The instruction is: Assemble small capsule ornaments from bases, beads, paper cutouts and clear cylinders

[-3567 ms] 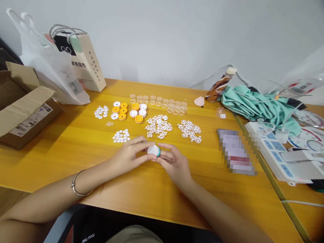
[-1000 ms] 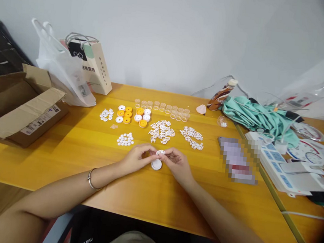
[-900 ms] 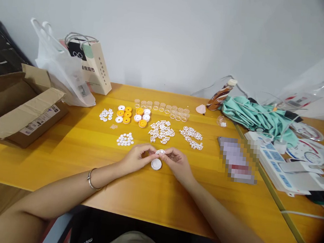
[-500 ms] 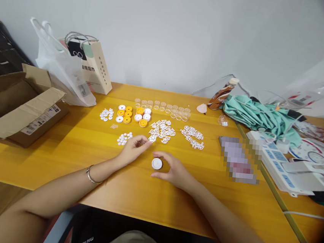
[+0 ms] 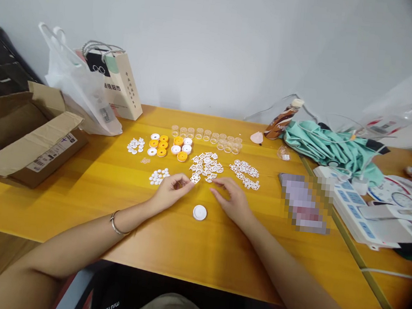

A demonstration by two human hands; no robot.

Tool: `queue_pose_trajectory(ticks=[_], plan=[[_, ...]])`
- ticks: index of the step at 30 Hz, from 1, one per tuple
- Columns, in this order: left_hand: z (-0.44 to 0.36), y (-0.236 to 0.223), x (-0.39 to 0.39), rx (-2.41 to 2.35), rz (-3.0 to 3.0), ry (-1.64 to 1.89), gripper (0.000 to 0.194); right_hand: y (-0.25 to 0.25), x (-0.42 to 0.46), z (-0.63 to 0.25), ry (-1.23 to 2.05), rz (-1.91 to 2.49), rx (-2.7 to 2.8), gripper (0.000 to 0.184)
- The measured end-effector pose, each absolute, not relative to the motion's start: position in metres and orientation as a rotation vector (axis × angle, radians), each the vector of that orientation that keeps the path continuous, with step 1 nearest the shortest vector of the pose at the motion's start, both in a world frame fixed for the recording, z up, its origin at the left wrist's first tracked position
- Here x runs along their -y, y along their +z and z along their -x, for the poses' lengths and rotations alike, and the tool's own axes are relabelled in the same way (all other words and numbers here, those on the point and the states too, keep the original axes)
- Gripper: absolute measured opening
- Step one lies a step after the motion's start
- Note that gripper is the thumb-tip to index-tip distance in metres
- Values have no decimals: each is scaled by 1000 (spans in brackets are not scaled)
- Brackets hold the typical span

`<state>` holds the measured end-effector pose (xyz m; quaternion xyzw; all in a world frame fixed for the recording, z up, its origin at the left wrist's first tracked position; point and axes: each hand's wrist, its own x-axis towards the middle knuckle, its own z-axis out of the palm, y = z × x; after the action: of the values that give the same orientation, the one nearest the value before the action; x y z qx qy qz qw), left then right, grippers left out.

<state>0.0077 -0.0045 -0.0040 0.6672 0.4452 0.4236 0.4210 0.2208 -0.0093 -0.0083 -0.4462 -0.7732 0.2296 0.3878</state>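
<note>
Pinched between the thumb and finger of my left hand [image 5: 171, 191] is a small white openwork plastic piece [image 5: 195, 178]. My right hand [image 5: 233, 202] is open, thumb and fingers apart, just right of the heap of similar white openwork pieces [image 5: 207, 163]. Between and below the two hands, a round white cap [image 5: 199, 212] lies on the table, touched by neither hand. A second group of openwork pieces [image 5: 244, 168] lies beyond my right hand. Small white round parts [image 5: 158, 175] are scattered beside my left hand.
Yellow and white ring caps [image 5: 162, 145] and clear cups [image 5: 207, 135] stand farther back. A cardboard box [image 5: 53, 154] and bags [image 5: 83, 99] are at left. To the right are a phone [image 5: 301, 202], a bottle [image 5: 284, 119], green cloth [image 5: 332, 147] and a power strip [image 5: 354, 207].
My right hand has moved from around the white cap, up and to the right, leaving the cap on the table. My left hand keeps the openwork piece, almost still.
</note>
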Motion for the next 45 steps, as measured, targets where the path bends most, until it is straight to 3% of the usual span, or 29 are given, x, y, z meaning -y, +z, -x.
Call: queue_pose_trajectory(ticks=[5, 9, 14, 21, 24, 45], plan=[[-9, -5, 5, -1110, -1703, 1032, 28, -18, -13, -225, 287, 1170, 2144, 22], [-10, -4, 6, -1094, -1726, 1015, 27, -19, -14, -222, 281, 1199, 2167, 19], [-9, -4, 7, -1088, -1747, 1006, 27, -13, -6, -219, 524, 1131, 1967, 11], [-7, -4, 6, -1104, -1765, 997, 27, -10, 6, -216, 1409, 1123, 1027, 22], [-7, -5, 5, -1100, -1769, 999, 27, -8, 6, -217, 1584, 1029, 747, 22], [-8, -6, 9, -972, -1848, 872, 24, -1, 15, -212, 1600, 1019, 856, 30]])
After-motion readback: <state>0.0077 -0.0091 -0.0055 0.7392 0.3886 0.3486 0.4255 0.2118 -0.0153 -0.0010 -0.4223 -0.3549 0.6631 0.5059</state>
